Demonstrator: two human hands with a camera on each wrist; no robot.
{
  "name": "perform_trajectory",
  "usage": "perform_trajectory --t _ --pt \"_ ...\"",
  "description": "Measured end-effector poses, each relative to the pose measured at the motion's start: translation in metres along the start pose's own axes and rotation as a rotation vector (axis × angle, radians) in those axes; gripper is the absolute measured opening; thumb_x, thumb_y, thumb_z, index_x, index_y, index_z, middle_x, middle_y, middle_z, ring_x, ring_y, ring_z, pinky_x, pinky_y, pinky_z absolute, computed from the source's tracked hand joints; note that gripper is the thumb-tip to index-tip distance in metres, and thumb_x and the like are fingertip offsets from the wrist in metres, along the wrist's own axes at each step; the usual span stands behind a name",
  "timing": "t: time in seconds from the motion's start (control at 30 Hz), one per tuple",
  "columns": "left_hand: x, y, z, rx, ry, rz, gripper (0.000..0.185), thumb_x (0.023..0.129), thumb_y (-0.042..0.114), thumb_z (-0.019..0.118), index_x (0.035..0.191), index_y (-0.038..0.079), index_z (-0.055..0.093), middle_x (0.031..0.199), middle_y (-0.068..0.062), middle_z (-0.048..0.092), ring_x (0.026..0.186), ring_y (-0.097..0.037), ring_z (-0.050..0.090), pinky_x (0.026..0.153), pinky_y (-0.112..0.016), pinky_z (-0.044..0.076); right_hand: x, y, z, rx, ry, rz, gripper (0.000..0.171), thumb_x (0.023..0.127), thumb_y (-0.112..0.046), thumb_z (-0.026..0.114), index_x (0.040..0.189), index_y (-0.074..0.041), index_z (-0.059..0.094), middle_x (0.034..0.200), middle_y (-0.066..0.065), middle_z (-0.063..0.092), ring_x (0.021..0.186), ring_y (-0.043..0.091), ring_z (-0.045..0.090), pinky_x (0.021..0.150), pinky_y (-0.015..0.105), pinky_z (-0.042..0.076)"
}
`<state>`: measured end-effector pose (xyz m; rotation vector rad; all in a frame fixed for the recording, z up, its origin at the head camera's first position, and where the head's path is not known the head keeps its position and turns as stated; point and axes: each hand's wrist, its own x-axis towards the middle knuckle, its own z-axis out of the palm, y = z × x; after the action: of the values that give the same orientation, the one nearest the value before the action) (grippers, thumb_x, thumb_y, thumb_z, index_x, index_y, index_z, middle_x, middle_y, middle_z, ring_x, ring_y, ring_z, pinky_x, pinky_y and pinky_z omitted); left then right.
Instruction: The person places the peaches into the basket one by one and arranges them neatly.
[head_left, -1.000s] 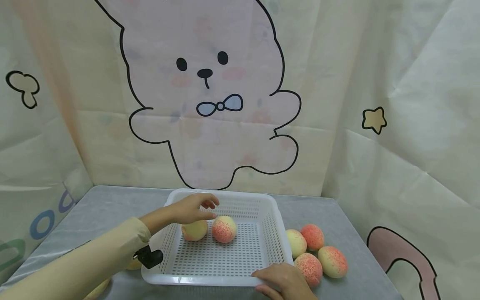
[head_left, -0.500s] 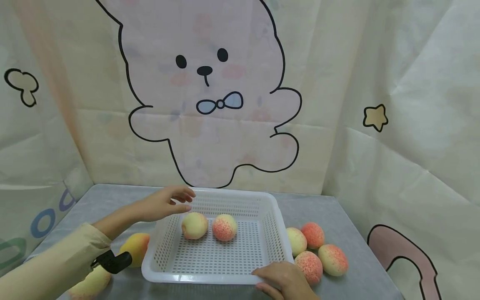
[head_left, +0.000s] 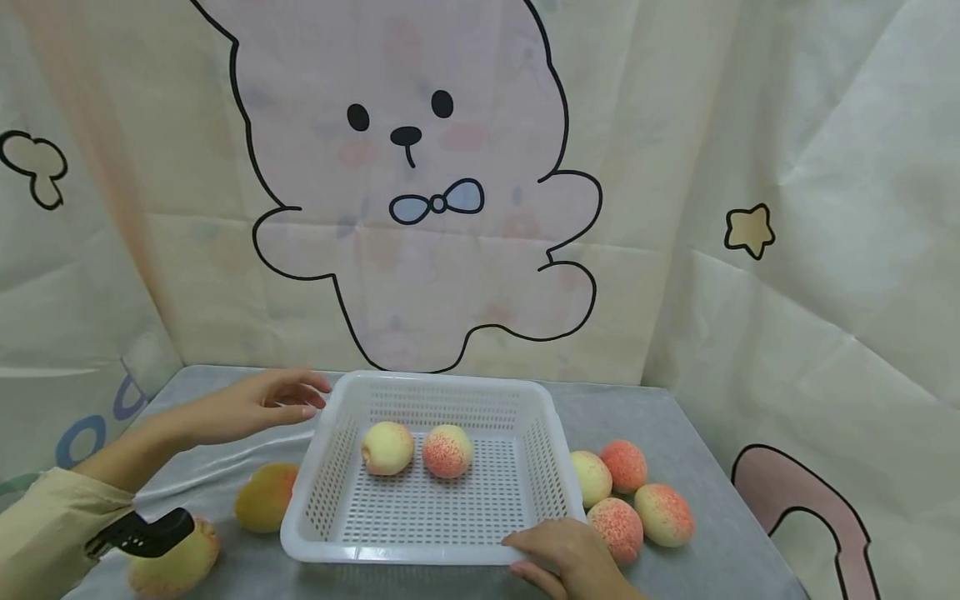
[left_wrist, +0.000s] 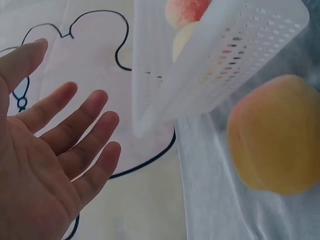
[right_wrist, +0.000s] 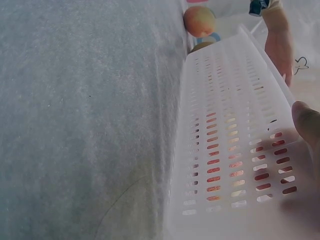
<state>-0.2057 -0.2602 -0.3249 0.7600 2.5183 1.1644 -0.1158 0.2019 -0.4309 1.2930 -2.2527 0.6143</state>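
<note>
A white slotted basket [head_left: 431,533] sits on a grey table [head_left: 720,558], in front of a cloth backdrop [head_left: 420,208] printed with a cartoon rabbit. Two peaches lie side by side on the basket floor towards the back — a pale yellow peach [head_left: 387,447] on the left and a speckled red peach [head_left: 447,451] touching or nearly touching it on the right.

The left hand [head_left: 258,404] hovers just outside the basket's far left corner, palm up-turned and fingers straight and spread; it holds nothing, and the left wrist view shows the empty palm [left_wrist: 40,165] with the basket wall just beside the fingertips. Near that arm, on the table to the left of the basket, lies an orange-yellow peach [head_left: 266,497], and closer to the sleeve another yellow peach [head_left: 174,565], partly hidden by a black clip [head_left: 142,533] at the wrist.

The right hand [head_left: 570,560] rests on the basket's near right corner, its fingers laid over the rim; the right wrist view shows a fingertip [right_wrist: 306,122] against the slotted wall, but how firmly it grips cannot be told. Just to the right of the basket, a cluster of four peaches [head_left: 628,498] lies on the table — two behind, two in front, close together.
</note>
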Motion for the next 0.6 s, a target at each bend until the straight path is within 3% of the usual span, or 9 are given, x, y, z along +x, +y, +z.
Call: perform_trajectory --t 0.23,0.43,0.6 --pt "-0.025 -0.024 -0.012 -0.080 0.025 -0.068 0.043 0.105 0.026 0.053 0.145 0.011 0.048 0.139 -0.014 0.061 0.117 0.005 0.060 0.089 -0.023 0.052 0.000 -0.001 0.000 -0.006 -0.018 0.027 0.020 0.089 -0.028 0.075 0.109 -0.024 0.075 0.096 -0.014 0.078 0.084 -0.003 0.069 0.075 0.013 0.051" --pt "-0.043 -0.053 -0.022 -0.177 -0.044 -0.115 0.048 0.107 0.021 0.046 0.153 0.012 0.036 0.149 -0.014 0.052 0.121 0.010 0.055 0.090 -0.026 0.051 0.000 0.000 0.000 0.012 -0.015 -0.002 0.019 0.092 -0.027 0.073 0.110 -0.023 0.074 0.097 -0.013 0.078 0.086 -0.002 0.070 0.077 0.013 0.051" --pt "-0.052 -0.074 -0.025 -0.191 -0.116 -0.169 0.052 0.108 0.022 0.043 0.158 0.016 0.030 0.156 -0.019 0.043 0.122 0.013 0.051 0.091 -0.026 0.051 0.001 0.000 -0.001 0.001 -0.001 -0.034 0.020 0.093 -0.027 0.072 0.112 -0.023 0.073 0.097 -0.012 0.078 0.086 -0.002 0.070 0.075 0.013 0.050"
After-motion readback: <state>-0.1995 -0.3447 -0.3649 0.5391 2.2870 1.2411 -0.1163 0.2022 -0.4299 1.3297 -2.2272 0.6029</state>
